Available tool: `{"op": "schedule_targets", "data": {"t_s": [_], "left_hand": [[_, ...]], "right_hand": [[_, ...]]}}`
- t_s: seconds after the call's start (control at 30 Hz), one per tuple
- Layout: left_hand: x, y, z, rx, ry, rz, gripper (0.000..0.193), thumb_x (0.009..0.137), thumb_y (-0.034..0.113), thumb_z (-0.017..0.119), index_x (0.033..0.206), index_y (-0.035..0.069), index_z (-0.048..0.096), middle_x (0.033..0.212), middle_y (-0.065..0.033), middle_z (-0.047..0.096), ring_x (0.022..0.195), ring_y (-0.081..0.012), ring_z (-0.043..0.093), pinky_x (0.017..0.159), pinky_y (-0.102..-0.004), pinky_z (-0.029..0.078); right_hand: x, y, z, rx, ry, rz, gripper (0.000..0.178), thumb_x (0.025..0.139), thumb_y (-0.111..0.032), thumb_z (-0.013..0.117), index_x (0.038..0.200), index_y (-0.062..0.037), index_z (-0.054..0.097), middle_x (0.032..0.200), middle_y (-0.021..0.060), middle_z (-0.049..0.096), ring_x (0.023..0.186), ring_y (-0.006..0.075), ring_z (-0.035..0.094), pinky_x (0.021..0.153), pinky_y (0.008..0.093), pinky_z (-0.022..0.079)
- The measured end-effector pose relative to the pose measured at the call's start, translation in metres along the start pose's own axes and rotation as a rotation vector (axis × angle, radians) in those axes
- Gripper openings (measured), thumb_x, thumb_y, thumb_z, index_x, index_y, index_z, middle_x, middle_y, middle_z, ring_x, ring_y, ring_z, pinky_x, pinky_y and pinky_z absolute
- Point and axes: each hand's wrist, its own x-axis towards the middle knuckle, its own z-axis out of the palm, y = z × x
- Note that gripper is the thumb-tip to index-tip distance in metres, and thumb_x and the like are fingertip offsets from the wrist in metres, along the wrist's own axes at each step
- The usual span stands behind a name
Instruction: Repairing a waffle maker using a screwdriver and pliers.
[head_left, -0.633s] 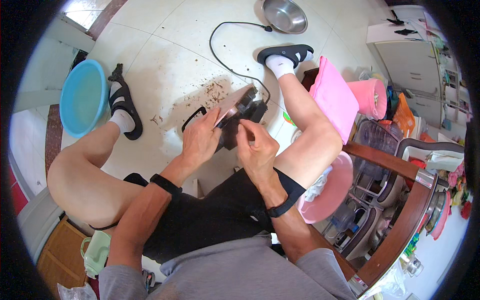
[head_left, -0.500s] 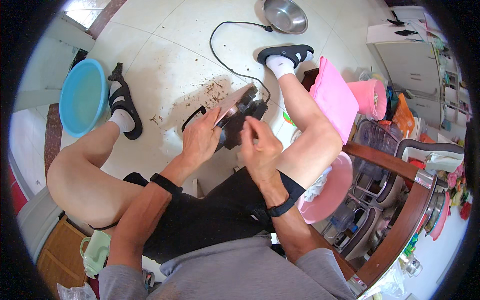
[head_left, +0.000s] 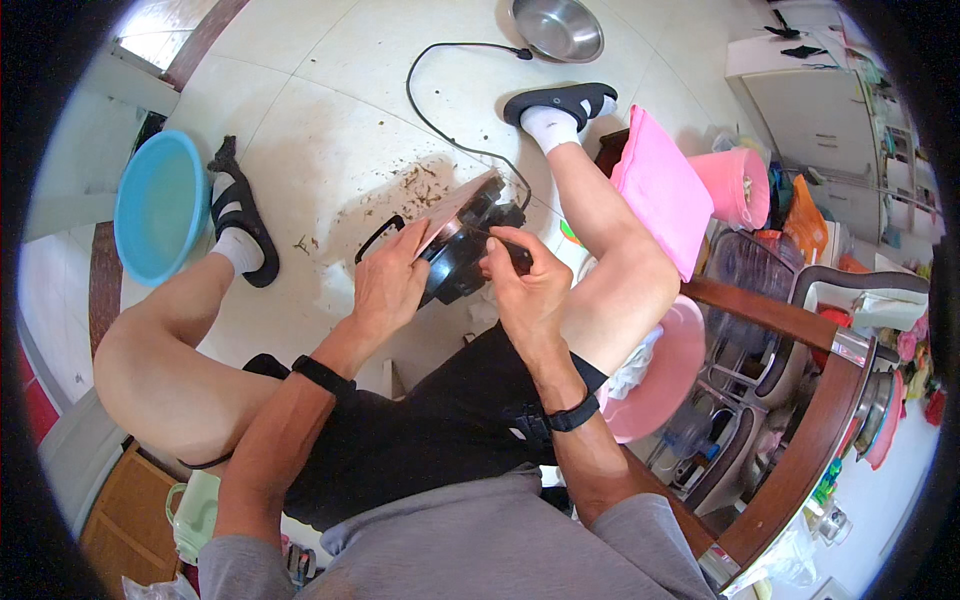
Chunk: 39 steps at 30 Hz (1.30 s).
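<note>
Black sandal [head_left: 541, 102] bears illegible mark [head_left: 557, 100]; left hand [head_left: 390, 282] grips appliance [head_left: 455, 268], right hand [head_left: 527, 285] dark piece [head_left: 516, 254].

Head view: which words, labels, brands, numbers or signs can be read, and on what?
None can be read.
Right black sandal: a small pale mark, too small to read.
Corded black appliance in the left hand: no lettering I can make out.
Orange bag: any print is too blurred.

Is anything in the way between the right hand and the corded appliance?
The right hand seems to hold a dark piece on its side toward the appliance; what that piece is, I cannot tell. Nothing else visible stands between them.
</note>
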Motion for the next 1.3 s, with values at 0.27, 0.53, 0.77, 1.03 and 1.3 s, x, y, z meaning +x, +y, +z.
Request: {"op": "schedule_targets", "data": {"t_s": [0.27, 0.53, 0.77, 1.03, 1.3], "left_hand": [[-0.001, 0.001, 0.001, -0.004, 0.011, -0.003, 0.052, 0.083, 0.006, 0.056, 0.135, 0.003, 0.058, 0.121, -0.0225, 0.067, 0.101, -0.0412, 0.067, 0.087, -0.0467, 0.055], [0.000, 0.000, -0.004, -0.002, 0.020, -0.041, 0.050, 0.085, 0.006, 0.054, 0.134, 0.003, 0.058, 0.119, -0.0234, 0.068, 0.101, -0.0411, 0.067, 0.087, -0.0471, 0.055], [0.000, -0.003, -0.004, -0.009, -0.003, -0.038, 0.050, 0.084, 0.006, 0.053, 0.134, 0.003, 0.058, 0.117, -0.0244, 0.067, 0.101, -0.0422, 0.067, 0.086, -0.0482, 0.054], [-0.002, -0.001, -0.007, -0.037, 0.036, -0.004, 0.050, 0.084, 0.003, 0.052, 0.134, 0.007, 0.059, 0.119, -0.0208, 0.068, 0.101, -0.0411, 0.067, 0.086, -0.0472, 0.054], [-0.005, -0.014, -0.013, -0.116, -0.017, -0.129, 0.054, 0.083, 0.002, 0.051, 0.136, 0.011, 0.061, 0.123, -0.0191, 0.068, 0.105, -0.0367, 0.068, 0.090, -0.0401, 0.054]], "right_hand": [[0.000, -0.014, 0.004, -0.399, -0.058, -0.432, 0.014, 0.090, 0.002, 0.069, 0.103, 0.0023, 0.071, 0.092, 0.0163, 0.071, 0.077, 0.0276, 0.071, 0.068, 0.0331, 0.056], [-0.010, -0.012, 0.001, -0.388, -0.107, -0.508, 0.012, 0.091, 0.001, 0.068, 0.103, 0.0018, 0.070, 0.094, 0.0171, 0.071, 0.073, 0.0303, 0.071, 0.065, 0.0345, 0.057], [-0.001, -0.012, 0.003, -0.332, -0.101, -0.366, 0.014, 0.091, 0.002, 0.068, 0.104, 0.0044, 0.070, 0.095, 0.0190, 0.071, 0.079, 0.0311, 0.071, 0.070, 0.0334, 0.056], [-0.014, -0.009, 0.003, -0.196, -0.133, -0.301, 0.012, 0.091, 0.000, 0.069, 0.103, 0.0026, 0.071, 0.089, 0.0146, 0.069, 0.068, 0.0218, 0.067, 0.061, 0.0314, 0.053], [0.003, 0.019, -0.017, 0.032, 0.000, -0.054, 0.015, 0.097, -0.002, 0.066, 0.109, 0.0024, 0.072, 0.096, 0.0069, 0.071, 0.082, 0.0117, 0.069, 0.073, 0.0263, 0.058]]}}
